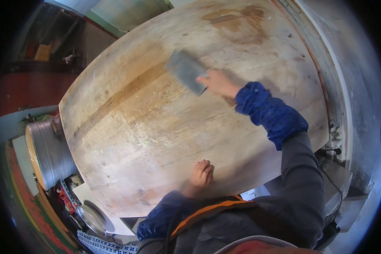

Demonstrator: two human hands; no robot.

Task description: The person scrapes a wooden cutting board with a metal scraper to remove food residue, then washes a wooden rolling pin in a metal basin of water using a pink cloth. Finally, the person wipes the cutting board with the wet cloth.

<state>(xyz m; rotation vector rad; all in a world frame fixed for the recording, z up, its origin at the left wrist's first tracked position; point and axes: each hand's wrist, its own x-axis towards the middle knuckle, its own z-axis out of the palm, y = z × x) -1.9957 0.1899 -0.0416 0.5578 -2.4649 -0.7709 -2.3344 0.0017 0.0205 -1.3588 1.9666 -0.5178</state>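
A large wooden board (165,127) fills the middle of the view, with brown wet stains and small light-green scraps on its surface. My right hand (218,83), below a blue patterned sleeve cover, grips a flat rectangular grey metal blade (184,70), probably a scraper or a cleaver. The blade is slightly blurred and lies at or just over the upper middle of the board; its handle is hidden by the hand. Near the front edge, my left hand (202,173) rests on the wood with loosely curled fingers and holds nothing visible.
A round metal-sided container (50,152) stands beyond the board's left edge, and a metal pan or lid (91,219) lies on a white surface at lower left. Along the right edge runs a wall ledge, with a plugged-in power cable (337,151) near the right corner.
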